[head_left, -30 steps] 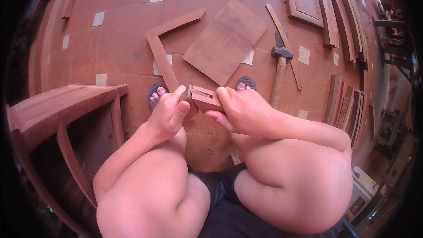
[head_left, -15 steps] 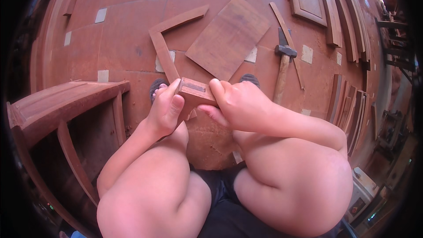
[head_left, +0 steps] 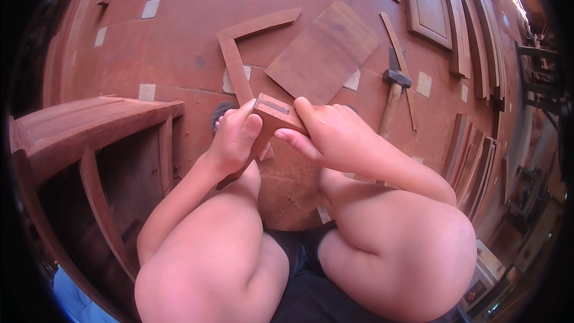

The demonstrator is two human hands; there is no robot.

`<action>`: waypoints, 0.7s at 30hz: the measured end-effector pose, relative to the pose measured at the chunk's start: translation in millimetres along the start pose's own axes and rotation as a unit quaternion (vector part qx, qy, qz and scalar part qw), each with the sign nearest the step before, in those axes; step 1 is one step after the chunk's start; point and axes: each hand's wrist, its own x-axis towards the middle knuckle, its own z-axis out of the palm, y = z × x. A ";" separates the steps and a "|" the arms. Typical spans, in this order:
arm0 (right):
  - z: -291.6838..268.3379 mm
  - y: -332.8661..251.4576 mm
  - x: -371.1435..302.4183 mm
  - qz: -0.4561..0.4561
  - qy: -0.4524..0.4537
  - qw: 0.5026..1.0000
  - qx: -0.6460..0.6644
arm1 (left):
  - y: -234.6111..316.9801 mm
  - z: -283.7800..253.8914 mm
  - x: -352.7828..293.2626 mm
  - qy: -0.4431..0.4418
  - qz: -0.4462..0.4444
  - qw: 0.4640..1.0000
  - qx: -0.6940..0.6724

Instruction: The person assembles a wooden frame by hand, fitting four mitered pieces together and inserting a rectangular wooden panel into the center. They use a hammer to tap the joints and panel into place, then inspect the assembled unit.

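Note:
Between my knees I hold a reddish-brown wooden frame piece [head_left: 274,121] with a dark rectangular joint showing in its upper end. My left hand [head_left: 233,139] is closed around its left part, thumb laid along the side. A length of the wood shows below the left wrist, slanting down toward my left thigh. My right hand [head_left: 338,133] grips the right side of the corner, fingers over the top and thumb underneath; it covers much of that side. Just beyond lie an L-shaped wooden frame [head_left: 234,54] and a flat wooden panel [head_left: 326,51] on the floor.
Right of the panel, a hammer [head_left: 394,93] lies by a thin wooden strip [head_left: 399,54]. A framed wooden panel [head_left: 429,5] and long boards [head_left: 475,36] lie farther right. Shorter wood strips [head_left: 469,155] are stacked nearer. A wooden cabinet frame [head_left: 95,131] stands close on my left.
The wooden frame piece has tilted, so its lower length now shows below my left wrist. Both hands keep their grip. The whole view has shifted slightly, with floor items appearing farther right.

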 end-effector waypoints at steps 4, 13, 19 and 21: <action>1.8 6.7 1.3 0.020 0.001 1.000 0.010 | -2.5 -0.4 5.8 -0.010 -0.017 1.000 0.017; -48.4 45.3 -34.1 0.072 0.212 0.968 0.110 | 39.7 -14.7 58.9 -0.052 -0.028 0.994 0.089; -80.5 89.9 -90.9 0.147 0.408 0.842 0.320 | 33.6 -60.1 57.3 0.183 0.132 0.862 0.454; -68.4 99.9 -96.4 0.146 0.436 0.831 0.312 | 14.1 -64.1 53.1 0.262 0.138 0.849 0.437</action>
